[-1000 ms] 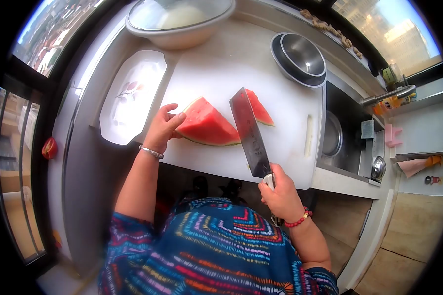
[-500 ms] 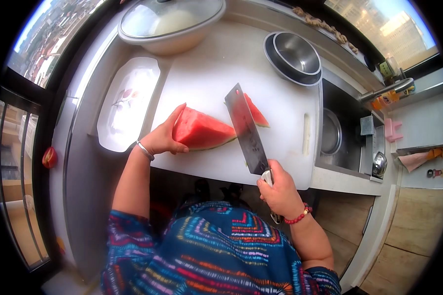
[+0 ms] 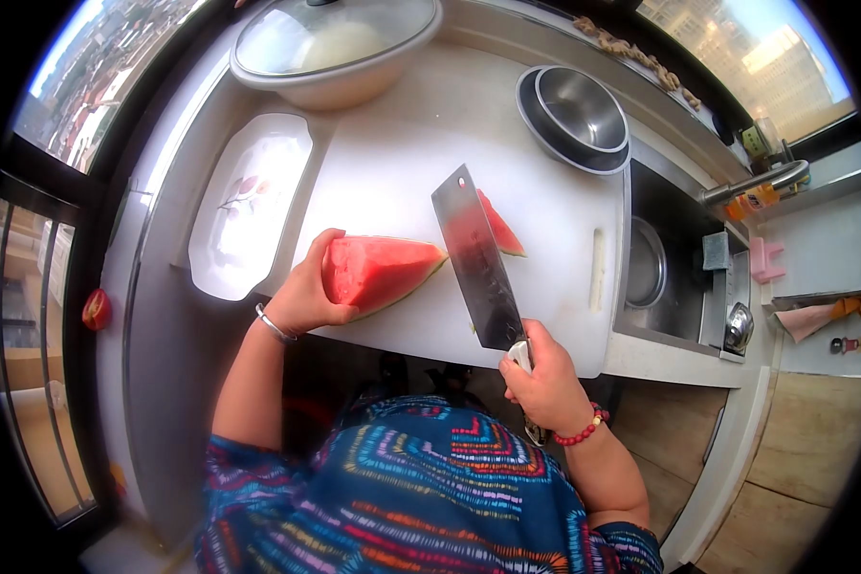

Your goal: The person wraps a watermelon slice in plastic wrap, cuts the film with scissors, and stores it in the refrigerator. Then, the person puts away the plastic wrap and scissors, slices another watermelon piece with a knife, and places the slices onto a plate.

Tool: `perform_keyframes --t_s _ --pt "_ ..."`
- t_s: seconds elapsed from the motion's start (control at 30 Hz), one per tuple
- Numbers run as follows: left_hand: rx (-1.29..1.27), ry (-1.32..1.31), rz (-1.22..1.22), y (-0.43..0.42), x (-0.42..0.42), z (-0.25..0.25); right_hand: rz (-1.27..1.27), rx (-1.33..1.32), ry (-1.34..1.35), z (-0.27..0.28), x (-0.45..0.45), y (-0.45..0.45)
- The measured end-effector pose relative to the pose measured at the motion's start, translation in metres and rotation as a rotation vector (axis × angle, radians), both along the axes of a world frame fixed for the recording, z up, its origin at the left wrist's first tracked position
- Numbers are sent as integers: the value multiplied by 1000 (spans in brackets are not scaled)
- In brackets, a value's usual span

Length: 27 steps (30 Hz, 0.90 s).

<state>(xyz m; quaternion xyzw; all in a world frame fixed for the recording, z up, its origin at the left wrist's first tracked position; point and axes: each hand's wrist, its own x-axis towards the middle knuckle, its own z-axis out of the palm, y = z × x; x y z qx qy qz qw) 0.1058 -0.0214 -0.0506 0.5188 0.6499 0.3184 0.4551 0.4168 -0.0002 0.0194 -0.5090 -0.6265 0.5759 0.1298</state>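
On the white cutting board (image 3: 402, 153) lies a large watermelon wedge (image 3: 378, 271), its pointed end toward the right. My left hand (image 3: 308, 295) grips the wedge's left end, thumb on the near side and fingers on the far side. My right hand (image 3: 545, 378) is closed round the handle of a wide cleaver (image 3: 478, 263). The blade stands just right of the wedge, apart from its tip. Beyond the blade sits a smaller watermelon slice (image 3: 499, 226), partly hidden by it.
A white oblong dish (image 3: 251, 206) lies left of the board. A lidded bowl (image 3: 335, 57) stands at the back left, and nested metal bowls (image 3: 582, 110) at the back right. Further right is the sink (image 3: 665, 258) with a faucet (image 3: 756, 182).
My left hand has shifted its hold on the wedge and turned it, drawing it left, away from the blade. The cleaver has moved only slightly.
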Motion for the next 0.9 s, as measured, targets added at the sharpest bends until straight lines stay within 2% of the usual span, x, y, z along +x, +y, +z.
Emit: perform_keyframes --t_s 0.63,0.9 --pt "12 -12 74 -19 5 0 67 -116 21 13 -18 7" --pt "59 10 41 -18 4 -2 64 -137 -83 10 -37 13"
